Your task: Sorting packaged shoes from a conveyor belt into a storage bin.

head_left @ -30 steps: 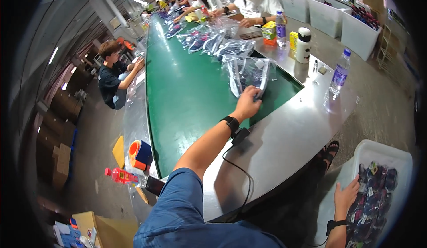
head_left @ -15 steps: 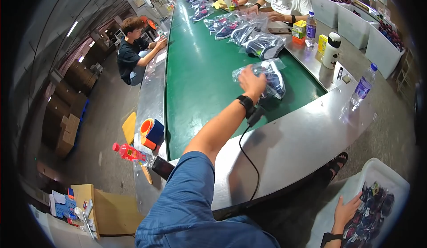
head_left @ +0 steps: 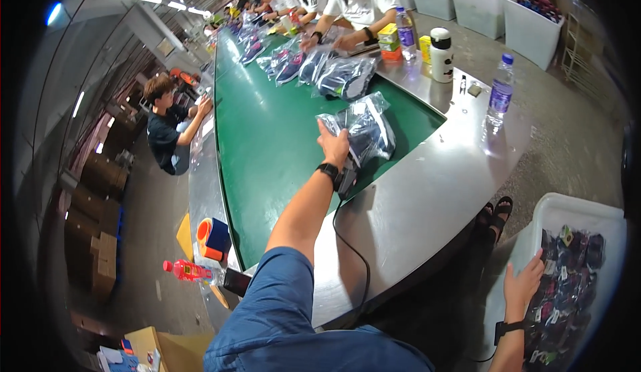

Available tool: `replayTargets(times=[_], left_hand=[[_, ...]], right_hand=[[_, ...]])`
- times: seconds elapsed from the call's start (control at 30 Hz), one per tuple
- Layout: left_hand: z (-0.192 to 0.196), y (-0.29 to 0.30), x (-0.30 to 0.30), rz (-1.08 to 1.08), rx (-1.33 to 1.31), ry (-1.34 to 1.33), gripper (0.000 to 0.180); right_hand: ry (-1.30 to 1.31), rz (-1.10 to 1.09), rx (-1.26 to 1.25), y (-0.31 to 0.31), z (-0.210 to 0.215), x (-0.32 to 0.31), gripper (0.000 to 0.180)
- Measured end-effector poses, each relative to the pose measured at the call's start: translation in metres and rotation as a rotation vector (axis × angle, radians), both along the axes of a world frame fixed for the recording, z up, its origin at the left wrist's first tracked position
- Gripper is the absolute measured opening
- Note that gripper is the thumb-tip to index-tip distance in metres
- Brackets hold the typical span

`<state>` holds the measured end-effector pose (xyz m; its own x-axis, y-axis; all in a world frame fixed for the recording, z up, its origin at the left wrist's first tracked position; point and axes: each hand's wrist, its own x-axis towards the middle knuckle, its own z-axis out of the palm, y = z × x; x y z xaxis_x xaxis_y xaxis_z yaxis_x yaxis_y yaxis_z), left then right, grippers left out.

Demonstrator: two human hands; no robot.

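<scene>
My left hand (head_left: 333,143) reaches over the green conveyor belt (head_left: 267,165), its thumb and fingers closed on the near left side of a clear plastic bag (head_left: 368,128) of dark blue and white shoes. Just below that wrist is a black device (head_left: 348,182) with a cord. Low on the right, my right hand (head_left: 523,285) is open, fingers spread, at the inner edge of a white bin (head_left: 579,205). Packed inside the bin are several bagged dark shoes (head_left: 567,288), next to the fingers.
More bagged shoes (head_left: 344,77) lie farther up the belt, by seated co-workers. A metal ledge (head_left: 400,218) borders the belt. On it stand a water bottle (head_left: 500,95), a white flask (head_left: 441,55) and, at left, a red-capped bottle (head_left: 190,270) beside tape rolls (head_left: 214,237).
The view has turned, so the scene sits farther left. My left hand has shifted to the bag's left side, and more of the bag shows. My right hand stays by the bin.
</scene>
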<state>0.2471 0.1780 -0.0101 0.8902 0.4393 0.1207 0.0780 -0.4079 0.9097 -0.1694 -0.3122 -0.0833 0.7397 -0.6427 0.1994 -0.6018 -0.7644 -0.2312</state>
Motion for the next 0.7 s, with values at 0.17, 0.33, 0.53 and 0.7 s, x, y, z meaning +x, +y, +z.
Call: replayTargets(times=[0.17,0.33,0.53,0.7], left_hand=[[0.023,-0.035,-0.063,-0.242,0.177,-0.497,0.122],[0.038,-0.035,-0.149,-0.513,0.210,-0.512,0.105],[0.021,-0.013,-0.204,-0.480,0.318,-0.276,0.046],[0.050,0.000,-0.214,-0.428,-0.459,0.142,0.063]], right_hand=[[0.036,-0.017,-0.033,-0.005,-0.004,-0.008,0.102],[0.014,0.008,-0.001,-0.001,0.005,-0.010,0.101],[-0.033,0.026,-0.061,-0.009,-0.010,-0.011,0.102],[0.045,-0.032,-0.017,-0.002,0.008,-0.003,0.100]])
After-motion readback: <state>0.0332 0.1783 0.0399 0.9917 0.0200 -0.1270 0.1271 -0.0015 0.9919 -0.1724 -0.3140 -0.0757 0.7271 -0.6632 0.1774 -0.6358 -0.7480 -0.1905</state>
